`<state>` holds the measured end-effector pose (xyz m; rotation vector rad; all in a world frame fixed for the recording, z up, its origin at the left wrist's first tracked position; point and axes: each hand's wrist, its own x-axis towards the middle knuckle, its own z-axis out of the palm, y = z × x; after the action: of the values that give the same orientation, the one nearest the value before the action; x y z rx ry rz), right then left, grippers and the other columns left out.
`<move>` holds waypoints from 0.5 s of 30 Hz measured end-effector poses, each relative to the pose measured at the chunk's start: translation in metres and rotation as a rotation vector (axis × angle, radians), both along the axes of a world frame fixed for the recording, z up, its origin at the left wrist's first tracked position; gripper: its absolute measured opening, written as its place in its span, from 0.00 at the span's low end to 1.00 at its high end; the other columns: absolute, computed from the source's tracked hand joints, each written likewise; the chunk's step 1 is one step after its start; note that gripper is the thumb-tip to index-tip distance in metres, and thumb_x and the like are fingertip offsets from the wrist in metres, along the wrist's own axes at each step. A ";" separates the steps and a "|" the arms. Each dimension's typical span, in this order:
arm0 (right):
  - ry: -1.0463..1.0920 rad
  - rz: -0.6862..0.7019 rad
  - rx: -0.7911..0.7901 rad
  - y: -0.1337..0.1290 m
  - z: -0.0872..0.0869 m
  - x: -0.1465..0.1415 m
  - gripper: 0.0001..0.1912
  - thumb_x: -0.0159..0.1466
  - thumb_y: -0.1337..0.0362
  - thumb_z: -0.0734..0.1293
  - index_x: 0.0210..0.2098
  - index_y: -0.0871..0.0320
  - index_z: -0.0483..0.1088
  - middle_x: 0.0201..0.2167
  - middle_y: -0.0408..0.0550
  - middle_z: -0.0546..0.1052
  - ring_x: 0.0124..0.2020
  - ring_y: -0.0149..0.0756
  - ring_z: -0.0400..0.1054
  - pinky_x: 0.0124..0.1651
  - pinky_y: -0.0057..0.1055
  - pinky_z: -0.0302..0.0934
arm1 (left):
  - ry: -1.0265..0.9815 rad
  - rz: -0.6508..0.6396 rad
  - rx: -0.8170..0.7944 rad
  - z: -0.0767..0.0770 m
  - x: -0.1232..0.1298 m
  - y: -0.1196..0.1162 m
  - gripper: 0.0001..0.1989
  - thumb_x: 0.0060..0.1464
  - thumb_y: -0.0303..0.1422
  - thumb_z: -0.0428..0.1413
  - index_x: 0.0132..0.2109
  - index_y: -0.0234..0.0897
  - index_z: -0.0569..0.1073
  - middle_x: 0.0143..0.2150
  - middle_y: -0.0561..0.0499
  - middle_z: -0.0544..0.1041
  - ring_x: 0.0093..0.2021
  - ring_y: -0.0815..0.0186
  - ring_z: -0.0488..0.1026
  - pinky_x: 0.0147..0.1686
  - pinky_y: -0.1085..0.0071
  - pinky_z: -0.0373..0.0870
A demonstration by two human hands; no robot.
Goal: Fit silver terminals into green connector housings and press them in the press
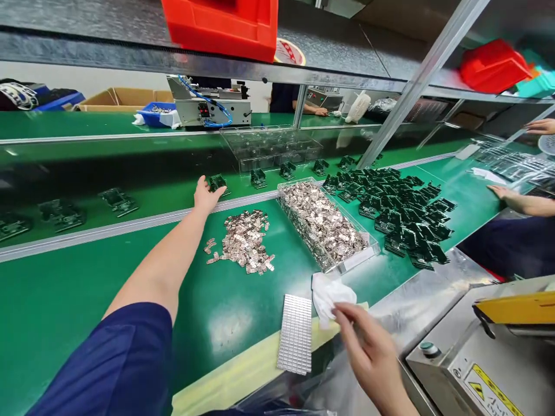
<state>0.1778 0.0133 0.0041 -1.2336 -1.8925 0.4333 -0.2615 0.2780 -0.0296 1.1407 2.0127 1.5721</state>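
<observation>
My left hand reaches over the metal rail to the green belt, its fingers spread around a dark green circuit part; whether they grip it I cannot tell. My right hand is over the front edge, thumb and fingertips close together beside a white cloth; anything between them is too small to make out. Left of the cloth lies a silver gridded plate. Small metal pieces form a loose pile, and more fill a clear tray. A large heap of green circuit parts lies right of the tray.
More circuit parts sit in a row along the belt. A metal shelf with red bins hangs above, held by a slanted post. A metal machine stands at front right. Other people's arms show at right and behind.
</observation>
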 end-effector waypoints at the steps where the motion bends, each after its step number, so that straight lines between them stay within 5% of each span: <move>1: -0.053 0.122 0.003 0.021 0.000 -0.018 0.09 0.68 0.65 0.63 0.45 0.55 0.73 0.39 0.50 0.79 0.37 0.39 0.74 0.39 0.31 0.70 | 0.006 -0.010 0.033 -0.006 -0.003 -0.010 0.40 0.44 0.33 0.66 0.63 0.34 0.59 0.65 0.32 0.62 0.63 0.52 0.65 0.57 0.60 0.68; 4: -0.194 0.362 0.055 0.081 -0.003 -0.070 0.14 0.70 0.69 0.58 0.48 0.57 0.74 0.39 0.53 0.78 0.39 0.39 0.73 0.42 0.34 0.70 | 0.039 0.009 0.114 -0.017 -0.029 -0.063 0.33 0.47 0.32 0.64 0.59 0.40 0.62 0.64 0.39 0.63 0.61 0.57 0.68 0.54 0.63 0.72; 9: -0.532 0.397 0.048 0.140 -0.021 -0.105 0.12 0.67 0.70 0.62 0.45 0.58 0.76 0.42 0.54 0.76 0.42 0.44 0.73 0.46 0.38 0.70 | 0.124 0.242 0.106 -0.021 -0.106 -0.159 0.22 0.47 0.29 0.62 0.49 0.37 0.66 0.51 0.42 0.71 0.51 0.58 0.75 0.50 0.57 0.74; 12: -0.547 0.406 0.103 0.150 -0.033 -0.094 0.12 0.68 0.67 0.60 0.39 0.57 0.76 0.38 0.52 0.76 0.39 0.41 0.73 0.45 0.35 0.69 | 0.185 0.362 0.068 -0.020 -0.142 -0.178 0.23 0.44 0.29 0.64 0.48 0.37 0.65 0.48 0.44 0.71 0.51 0.57 0.74 0.50 0.56 0.74; 15: -0.534 0.380 0.147 0.148 -0.040 -0.078 0.14 0.70 0.64 0.57 0.42 0.58 0.74 0.39 0.53 0.75 0.39 0.42 0.73 0.43 0.37 0.70 | 0.249 0.408 0.030 -0.019 -0.163 -0.169 0.33 0.39 0.31 0.68 0.52 0.36 0.64 0.53 0.41 0.68 0.56 0.53 0.70 0.56 0.54 0.69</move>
<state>0.1002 0.1608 -0.0359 -0.9479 -2.5817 0.1574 -0.4242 0.1089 -0.0486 1.0246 2.5215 1.7185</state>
